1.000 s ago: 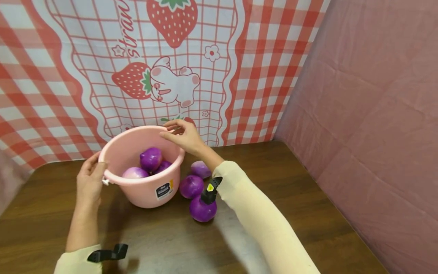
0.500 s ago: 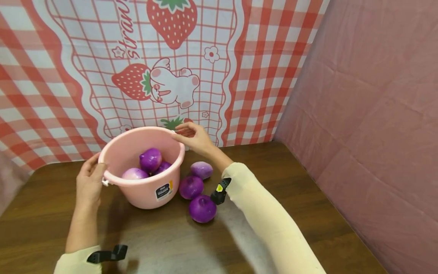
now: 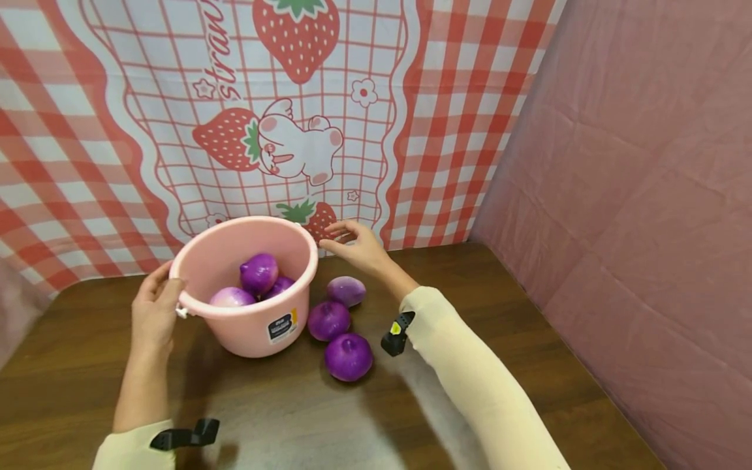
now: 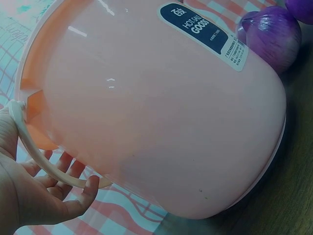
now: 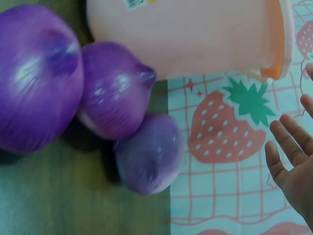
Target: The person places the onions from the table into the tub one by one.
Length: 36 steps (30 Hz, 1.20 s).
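Observation:
A pink plastic bucket (image 3: 241, 336) stands on the table, with several purple onions (image 3: 258, 274) inside. My left hand (image 3: 154, 313) holds the bucket's left rim, thumb over the edge. In the left wrist view the bucket's pale handle (image 4: 41, 159) hangs across those fingers. To the right of the bucket, my right hand (image 3: 361, 251) is off the rim, fingers loosely spread, holding nothing. Below it on the table lie three more onions: a pale one (image 3: 346, 292), a darker one (image 3: 329, 320) close to the bucket, and another (image 3: 349, 357) nearer the front.
A dark wooden table (image 3: 505, 313) carries everything. Behind it hangs a red-and-white checked cloth (image 3: 446, 130) printed with strawberries. A pink cloth (image 3: 634, 196) hangs along the right side. Each wrist wears a black strap mount (image 3: 398, 333).
My right hand has let go of the bucket's far right rim and moved right and slightly down, away from it. The left hand, bucket and onions have stayed put.

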Available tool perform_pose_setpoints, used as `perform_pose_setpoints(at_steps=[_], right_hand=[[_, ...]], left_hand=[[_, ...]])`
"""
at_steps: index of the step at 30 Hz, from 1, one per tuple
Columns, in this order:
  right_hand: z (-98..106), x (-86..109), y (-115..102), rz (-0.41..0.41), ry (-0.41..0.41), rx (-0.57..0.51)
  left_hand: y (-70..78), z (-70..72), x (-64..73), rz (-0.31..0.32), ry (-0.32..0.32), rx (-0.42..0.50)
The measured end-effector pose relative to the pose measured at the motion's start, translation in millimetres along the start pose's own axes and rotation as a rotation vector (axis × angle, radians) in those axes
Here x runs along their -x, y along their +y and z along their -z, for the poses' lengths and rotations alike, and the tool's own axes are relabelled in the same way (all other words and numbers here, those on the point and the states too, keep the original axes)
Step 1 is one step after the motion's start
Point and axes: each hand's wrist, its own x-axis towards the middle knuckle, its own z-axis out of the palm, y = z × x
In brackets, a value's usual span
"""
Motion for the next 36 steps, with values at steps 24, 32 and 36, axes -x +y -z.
perform_pose_setpoints(at_steps=[24,32,36], right_hand=[[8,32.6,61,-0.142,0.001,-0.009],[4,40.5,79,-0.183,0.014,-0.022],[1,45.6,85,-0.195,0.016,-0.006]], left_hand=[[0.4,-0.9,-0.2,0.014,0.002,0.004],[0.1,-0.9,-0.7,0.016,0.006,-0.003],[-0.1,-0.6,-0.9,0.017,0.005,0.000]])
